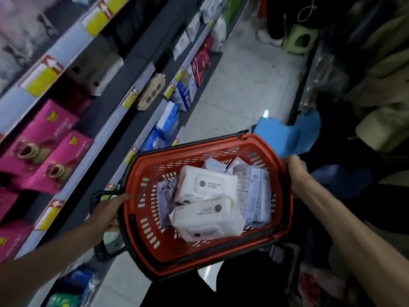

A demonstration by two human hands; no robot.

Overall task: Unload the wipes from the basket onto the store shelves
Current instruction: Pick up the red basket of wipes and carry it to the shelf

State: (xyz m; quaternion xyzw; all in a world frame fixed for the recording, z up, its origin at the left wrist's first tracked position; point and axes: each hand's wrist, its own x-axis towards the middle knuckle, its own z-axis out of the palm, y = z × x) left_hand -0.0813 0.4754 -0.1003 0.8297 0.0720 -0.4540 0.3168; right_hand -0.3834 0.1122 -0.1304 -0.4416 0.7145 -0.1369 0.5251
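I hold the red basket out in front of me, in mid air above the floor. My left hand grips its rim at 9 o'clock, thumb over the edge. My right hand clamps the rim at about 2 o'clock, though its fingers are hidden behind the plastic. The wipes lie inside: two white flip-lid packs flat in the middle, one toward 12 and one toward 6, more packs on edge at 3 o'clock and crumpled ones at 9. None is on the shelves yet, which run along my 9 to 11 o'clock.

The weak point, as I judge it, is my grip. I hold the rim, not the black handle, which hangs loose by my left hand. To lift a pack I must free one hand, and the whole load would then hang from a single rim hold, so the basket could tip and spill the top packs. The packs look soft and slick, so a pinch at a corner could slip. The aisle is tight too: a blue cloth sits just beyond the rim at 1 o'clock and pink boxes crowd the shelf at 9, so a careless swing could knock goods down.
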